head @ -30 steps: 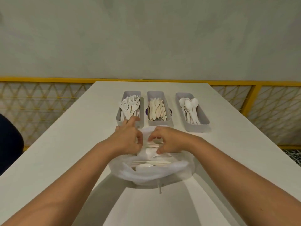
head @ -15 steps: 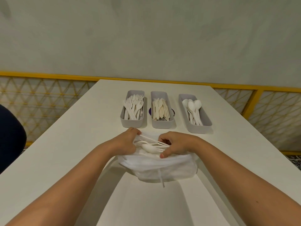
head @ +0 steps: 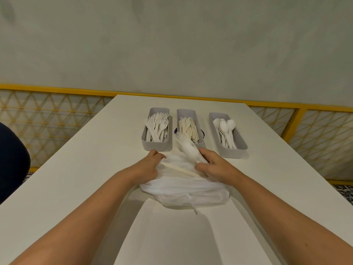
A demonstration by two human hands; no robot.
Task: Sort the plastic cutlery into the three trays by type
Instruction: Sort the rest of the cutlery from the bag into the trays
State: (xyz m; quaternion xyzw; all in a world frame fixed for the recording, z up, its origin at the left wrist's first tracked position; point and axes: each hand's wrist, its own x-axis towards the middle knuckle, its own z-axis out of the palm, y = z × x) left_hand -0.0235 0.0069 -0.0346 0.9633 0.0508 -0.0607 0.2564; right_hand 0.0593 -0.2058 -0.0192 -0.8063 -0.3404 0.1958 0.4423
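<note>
Three grey trays stand in a row at the far end of the white table: the left tray (head: 146,139) holds forks, the middle tray (head: 199,143) holds knives, the right tray (head: 241,142) holds spoons. In front of them lies a white plastic bag (head: 183,190) with loose cutlery. My left hand (head: 148,168) grips the bag's left edge. My right hand (head: 215,168) is shut on a bunch of white cutlery, with a spoon (head: 189,151) sticking up and blurred. A cream knife (head: 179,170) lies across the bag's mouth between my hands.
The table (head: 91,169) ends just beyond the trays, against a yellow-framed lattice railing (head: 47,119) and a grey wall. A dark rounded object (head: 11,161) sits off the table's left edge. A small purple thing (head: 175,130) peeks out between the left and middle trays.
My right hand has lifted a bunch of cutlery out of the bag's mouth, the spoon swinging up toward the trays. My left hand stayed on the bag's edge.
</note>
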